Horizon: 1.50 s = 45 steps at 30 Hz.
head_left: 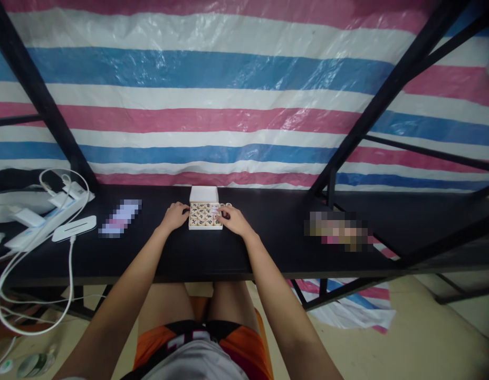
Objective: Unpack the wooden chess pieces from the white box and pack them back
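A long black table [268, 248] with a smooth, matt top runs across the view; behind it hangs a glossy, crinkled plastic tarpaulin [228, 74] in broad pink, white and blue stripes; slanted black metal frame bars [386, 89] cross in front of it on both sides; below lies a pale, plain floor [426, 327], with part of the same striped sheet trailing onto it at the right.

At the middle of the table, near its far edge, sits a small white rectangular box [205, 228]; its lid [203, 193] lies just behind it, touching; inside, pale square tiles [202, 214] with dark marks lie flat in close rows, filling the tray.

The left hand [175, 215] rests against the box's left wall, fingers curled; whether it grips cannot be told. The right hand [234, 219] lies at the right wall, fingertips reaching over the rim onto the nearest tiles; whether they pinch one is too small to tell.

Far left, a white power strip [42, 224] carries white plugs; looping white cables [15, 274] hang off the edge.
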{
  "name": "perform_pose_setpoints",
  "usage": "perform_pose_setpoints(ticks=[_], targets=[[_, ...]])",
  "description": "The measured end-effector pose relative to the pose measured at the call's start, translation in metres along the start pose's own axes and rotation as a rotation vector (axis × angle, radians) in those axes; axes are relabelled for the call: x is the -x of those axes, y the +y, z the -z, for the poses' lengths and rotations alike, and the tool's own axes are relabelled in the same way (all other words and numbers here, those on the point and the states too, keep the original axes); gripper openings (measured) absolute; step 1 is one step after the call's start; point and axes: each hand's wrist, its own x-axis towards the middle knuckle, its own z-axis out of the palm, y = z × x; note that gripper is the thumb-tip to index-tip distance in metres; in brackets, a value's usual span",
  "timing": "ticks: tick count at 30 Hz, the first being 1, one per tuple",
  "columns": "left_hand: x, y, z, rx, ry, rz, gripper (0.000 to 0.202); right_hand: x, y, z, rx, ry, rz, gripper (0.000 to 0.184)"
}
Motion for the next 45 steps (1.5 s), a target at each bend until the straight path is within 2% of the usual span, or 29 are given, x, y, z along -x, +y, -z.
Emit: perform_pose_setpoints(ticks=[4, 10, 14, 17, 20, 22, 24, 29, 34, 39, 45], targets=[[0.001, 0.002, 0.002, -0.003, 0.002, 0.006, 0.034, 0.0, 0.001, 0.001, -0.067, -0.017, 0.007, 0.025], [0.002, 0.003, 0.004, -0.005, -0.001, 0.007, 0.034, 0.0, -0.005, -0.002, -0.162, 0.03, 0.056, 0.019], [0.002, 0.002, 0.003, -0.011, -0.003, -0.002, 0.035, -0.003, -0.001, -0.004, -0.256, 0.061, 0.01, 0.016], [0.001, 0.001, 0.002, -0.013, 0.0, -0.005, 0.035, -0.003, 0.01, 0.0, -0.246, 0.213, -0.136, 0.018], [0.0, 0.001, 0.002, -0.011, 0.0, -0.01, 0.035, -0.001, 0.022, 0.009, -0.085, 0.363, -0.403, 0.017], [0.0, 0.001, 0.002, -0.012, -0.002, -0.009, 0.035, 0.002, 0.028, 0.013, 0.073, 0.374, -0.561, 0.016], [0.0, 0.002, 0.002, -0.015, -0.003, -0.004, 0.036, 0.004, 0.031, 0.016, 0.219, 0.343, -0.625, 0.017], [0.0, 0.002, 0.002, -0.017, -0.01, -0.007, 0.036, 0.004, 0.026, 0.014, 0.405, 0.3, -0.604, 0.023], [0.001, 0.002, 0.003, -0.011, -0.006, 0.001, 0.036, 0.002, 0.022, 0.01, 0.437, 0.197, -0.534, 0.034], [0.002, 0.004, 0.004, -0.014, -0.001, 0.006, 0.035, 0.002, 0.019, 0.009, 0.457, 0.128, -0.487, 0.035], [0.002, 0.004, 0.004, -0.015, 0.004, -0.002, 0.035, 0.003, 0.019, 0.008, 0.447, 0.101, -0.483, 0.039]])
